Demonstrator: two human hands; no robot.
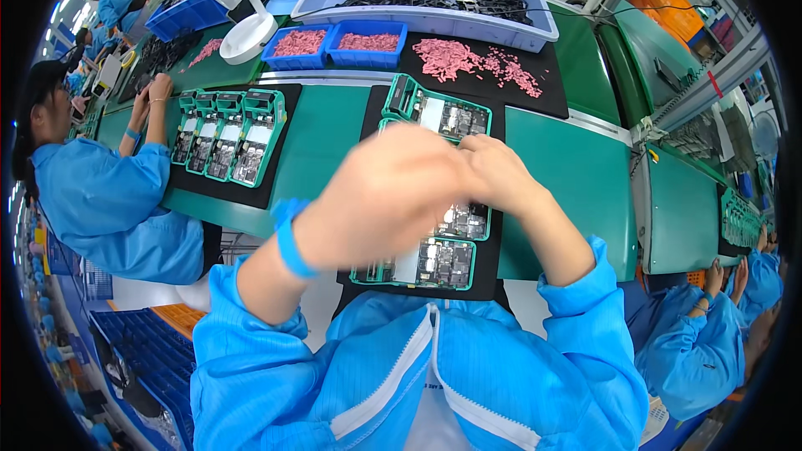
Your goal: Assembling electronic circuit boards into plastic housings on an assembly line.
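In front of me, a column of green device housings with exposed circuit boards lies on a black mat [493, 255]. The far housing [455, 117] and the near housing [451, 266] show best; my hands cover much of the ones between. My left hand [388, 188], with a blue band at the wrist, hangs over the middle of the column, smeared by motion, its fingers unclear. Beside it, my right hand [504, 174] is over the column's right edge with fingers curled together. Whatever they may hold is hidden.
Beyond the mat are pink pads [447, 58] in a loose pile, two blue bins [365, 58] of pink pads and a large tub [535, 32] of black parts. A white fan [248, 38] stands left. A co-worker [100, 171] sits left, near more housings [225, 138].
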